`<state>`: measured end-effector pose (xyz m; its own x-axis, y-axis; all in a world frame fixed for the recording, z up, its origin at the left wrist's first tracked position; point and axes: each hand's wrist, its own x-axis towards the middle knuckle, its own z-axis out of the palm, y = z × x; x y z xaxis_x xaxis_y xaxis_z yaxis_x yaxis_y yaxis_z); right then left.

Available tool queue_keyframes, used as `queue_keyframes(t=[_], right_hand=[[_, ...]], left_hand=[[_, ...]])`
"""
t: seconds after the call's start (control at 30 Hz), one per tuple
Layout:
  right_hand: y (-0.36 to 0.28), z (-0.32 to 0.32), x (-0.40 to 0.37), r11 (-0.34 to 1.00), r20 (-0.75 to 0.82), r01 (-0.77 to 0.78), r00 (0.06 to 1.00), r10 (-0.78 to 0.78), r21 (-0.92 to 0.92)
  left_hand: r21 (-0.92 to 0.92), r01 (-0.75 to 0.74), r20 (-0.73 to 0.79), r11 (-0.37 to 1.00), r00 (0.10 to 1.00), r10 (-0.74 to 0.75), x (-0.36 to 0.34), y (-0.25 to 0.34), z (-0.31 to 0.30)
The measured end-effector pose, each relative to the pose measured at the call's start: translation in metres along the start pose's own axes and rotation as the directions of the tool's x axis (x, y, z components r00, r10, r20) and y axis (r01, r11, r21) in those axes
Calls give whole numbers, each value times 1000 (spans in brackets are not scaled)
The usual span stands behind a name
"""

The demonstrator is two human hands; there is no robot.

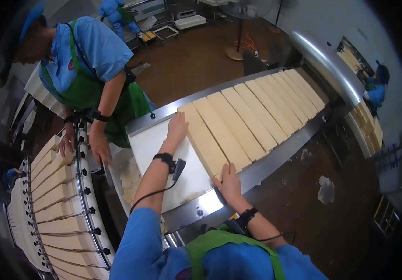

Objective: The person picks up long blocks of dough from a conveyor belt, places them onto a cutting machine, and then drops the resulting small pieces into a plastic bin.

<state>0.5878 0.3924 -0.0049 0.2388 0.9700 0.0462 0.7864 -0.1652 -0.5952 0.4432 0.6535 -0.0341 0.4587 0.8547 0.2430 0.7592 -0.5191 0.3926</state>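
Note:
A row of long pale-yellow slabs lies side by side on a white conveyor with metal side rails. My left hand rests against the far end of the nearest slab, its fingers close together. At that slab's near end is my right hand, fingers pressed against the end and edge. Both hands hold the slab between them, flat on the belt. Both wrists wear black bands with small devices and cables.
At the left, a co-worker in blue with a green apron reaches over a slatted line of slabs. A steel roller cover spans the conveyor's far end. Scraps lie beside the belt. Other people work farther back.

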Motion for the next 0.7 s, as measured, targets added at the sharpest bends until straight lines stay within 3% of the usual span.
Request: queue_keyframes(t=[0.07, 0.17, 0.27, 0.37, 0.47, 0.53, 0.63, 0.67, 0.7], right_hand=[[2, 0, -1, 1000, 9, 24, 1000, -24, 0], [1, -4, 2, 999, 10, 43, 999, -43, 26], [0, -3, 1, 996, -23, 76, 997, -75, 44], [-2, -3, 2, 990, -57, 138, 989, -135, 42], [-8, -4, 0, 980, 75, 186, 979, -190, 67], [-11, -4, 4, 963, 204, 261, 941, -271, 74], [-4, 9, 18, 910, 163, 412, 896, -412, 37], [-8, 8, 25, 967, 304, 250, 919, -251, 42], [-16, 5, 33, 996, 441, 86, 894, -82, 11]], left_hand=[[85, -7, 6, 996, 1000, 6, 28, -5, 15], [180, 117, 89, 977, 987, -134, 49, -3, 24], [170, 136, 23, 976, 990, -142, 48, 5, 12], [250, 211, 139, 945, 958, -250, 38, 0, -9], [311, 405, 260, 860, 834, -487, 1, -9, -60], [345, 489, 215, 801, 790, -575, -39, -28, -89], [242, 564, 158, 789, 780, -606, -108, -62, -115], [181, 577, 137, 796, 787, -601, -135, -74, -120], [-46, 618, 104, 785, 784, -612, -160, -79, -120]])
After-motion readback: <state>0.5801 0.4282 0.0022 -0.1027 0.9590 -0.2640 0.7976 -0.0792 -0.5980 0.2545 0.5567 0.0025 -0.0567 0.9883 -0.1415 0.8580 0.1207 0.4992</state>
